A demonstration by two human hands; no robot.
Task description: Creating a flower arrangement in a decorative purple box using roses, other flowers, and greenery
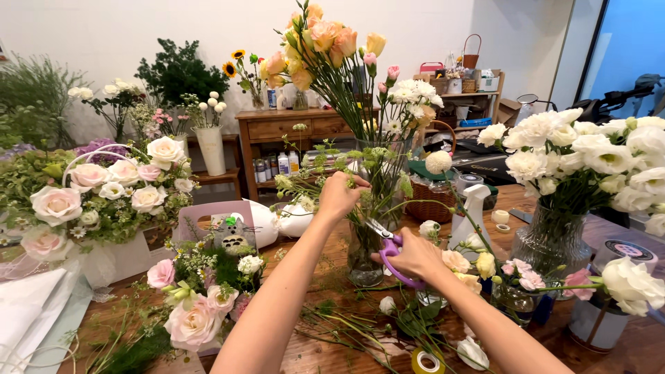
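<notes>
My left hand is closed around a thin green stem beside a tall glass vase full of peach and yellow flowers. My right hand grips purple-handled scissors, whose blades point up-left toward the stem, just below my left hand. Both hands work in front of the vase, above a wooden table.
A pink and white rose basket stands at the left, a small arrangement in front of it. White flowers in a glass vase fill the right. A white spray bottle, tape roll, cut stems and a wooden cabinet are around.
</notes>
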